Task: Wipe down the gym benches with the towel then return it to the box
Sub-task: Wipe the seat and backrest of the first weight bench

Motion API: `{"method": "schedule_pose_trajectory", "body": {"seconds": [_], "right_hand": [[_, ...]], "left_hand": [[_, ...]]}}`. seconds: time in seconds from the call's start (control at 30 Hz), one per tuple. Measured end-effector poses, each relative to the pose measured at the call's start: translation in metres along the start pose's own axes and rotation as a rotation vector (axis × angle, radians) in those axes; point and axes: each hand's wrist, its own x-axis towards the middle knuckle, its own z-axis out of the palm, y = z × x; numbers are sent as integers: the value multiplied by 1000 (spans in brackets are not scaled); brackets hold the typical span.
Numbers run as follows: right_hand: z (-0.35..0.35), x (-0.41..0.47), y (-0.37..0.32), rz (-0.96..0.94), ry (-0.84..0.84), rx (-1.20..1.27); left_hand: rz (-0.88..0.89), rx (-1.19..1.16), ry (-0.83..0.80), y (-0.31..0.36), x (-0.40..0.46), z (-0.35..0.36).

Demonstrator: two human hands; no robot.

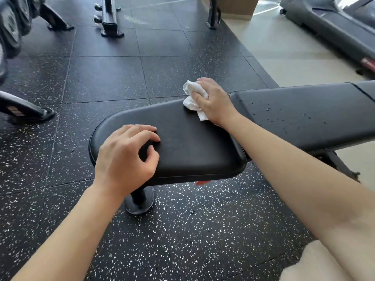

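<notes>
A black padded gym bench runs across the middle of the view, its seat pad (194, 142) nearest me and its longer back pad (308, 112) stretching right, dotted with water droplets. My right hand (215, 102) grips a bunched white towel (191, 96) and presses it on the far edge of the seat pad. My left hand (125, 157) rests on the near left corner of the seat pad with fingers loosely curled, holding nothing. No box for the towel can be picked out with certainty.
Speckled black rubber flooring (182, 230) surrounds the bench. Its round foot (140, 201) stands under the seat. Black machine frames (110, 19) and dumbbells (12, 31) stand at the back left, a treadmill (332, 27) at the back right on pale floor. A brown block (237, 7) sits at the top.
</notes>
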Motion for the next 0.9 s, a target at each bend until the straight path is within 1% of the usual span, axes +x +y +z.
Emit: {"method": "schedule_pose_trajectory", "body": {"seconds": [0.13, 0.27, 0.37, 0.47, 0.57, 0.67, 0.73, 0.77, 0.83, 0.9], "right_hand": [[1, -42, -18, -30, -18, -78], [22, -111, -61, -194, -176, -88], [28, -134, -71, -263, -186, -107], [25, -124, -62, -290, -153, -136], [14, -99, -37, -209, -34, -174], [0, -72, -17, -18, 110, -173], [2, -66, -19, 67, 158, -184], [8, -68, -28, 63, 150, -197], [29, -78, -54, -45, 79, -190], [53, -95, -81, -218, -38, -150]], "left_hand": [[-20, -26, -19, 1, 0, -2], [-17, -89, -28, -3, -1, -7], [-16, -152, 11, -11, -4, -14], [-22, -128, 25, -22, -9, -21], [-48, -103, 19, -28, -13, -27], [-111, -75, -11, -33, -21, -34], [-149, -70, -36, -37, -25, -37], [-165, -70, -44, -38, -26, -38], [-180, -69, -52, -41, -27, -39], [-184, -61, -46, -44, -27, -39]]}}
